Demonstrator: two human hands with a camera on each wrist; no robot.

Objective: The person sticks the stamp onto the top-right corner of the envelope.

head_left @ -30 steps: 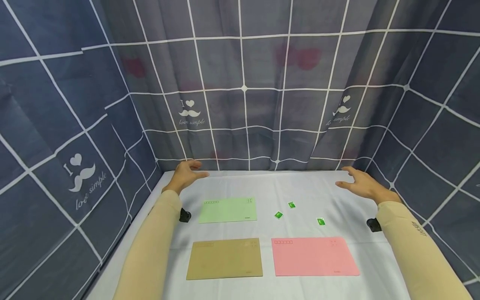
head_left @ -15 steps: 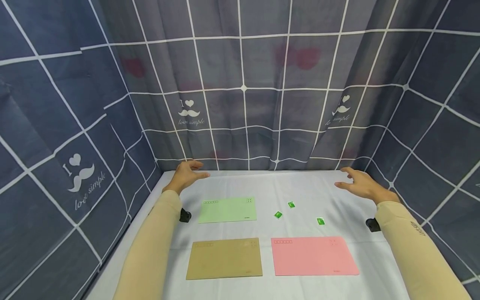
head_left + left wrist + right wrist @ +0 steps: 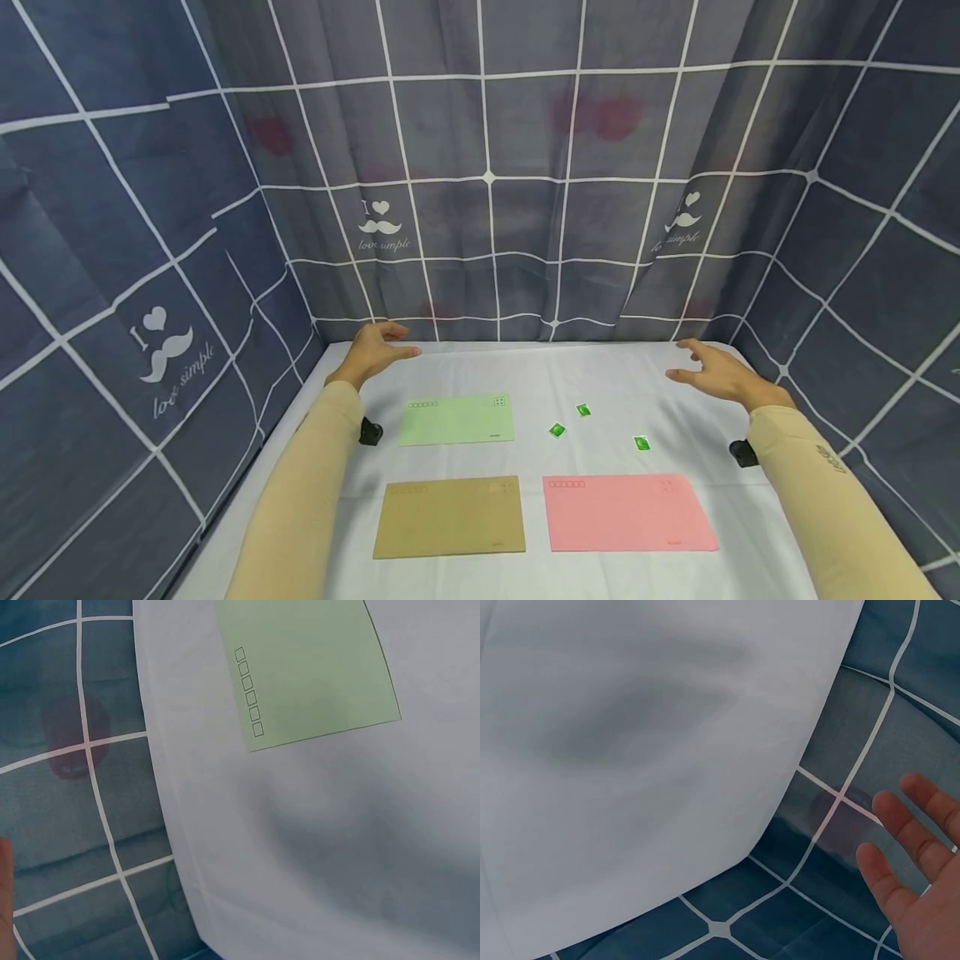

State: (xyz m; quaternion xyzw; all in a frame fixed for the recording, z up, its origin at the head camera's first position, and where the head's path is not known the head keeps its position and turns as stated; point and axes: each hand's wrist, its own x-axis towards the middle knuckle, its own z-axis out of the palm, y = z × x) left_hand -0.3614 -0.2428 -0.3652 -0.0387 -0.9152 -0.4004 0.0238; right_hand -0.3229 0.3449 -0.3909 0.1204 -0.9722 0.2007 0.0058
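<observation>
My left hand [image 3: 372, 350] hovers over the back left of the table with relaxed fingers, holding nothing. Nearest to it lies a light green envelope [image 3: 457, 420], whose row of small printed squares also shows in the left wrist view. Over the back right, my right hand [image 3: 716, 372] is held up with fingers spread loosely and nothing in them. Between the hands lie three small green stamps, one further back [image 3: 583, 410], a tilted stamp [image 3: 557, 430] and a stamp [image 3: 642, 443] nearer the right. A tan envelope [image 3: 450, 517] and a pink envelope [image 3: 628, 513] lie side by side in front.
A white cloth [image 3: 480, 367] covers the table. Dark checked curtains [image 3: 517, 217] stand along the back and both sides, close behind the hands. A black wrist camera [image 3: 370, 431] sits under the left wrist and another camera [image 3: 744, 453] under the right.
My right hand has drifted slightly to the left and down. The left hand has barely moved; the envelopes and stamps lie as before.
</observation>
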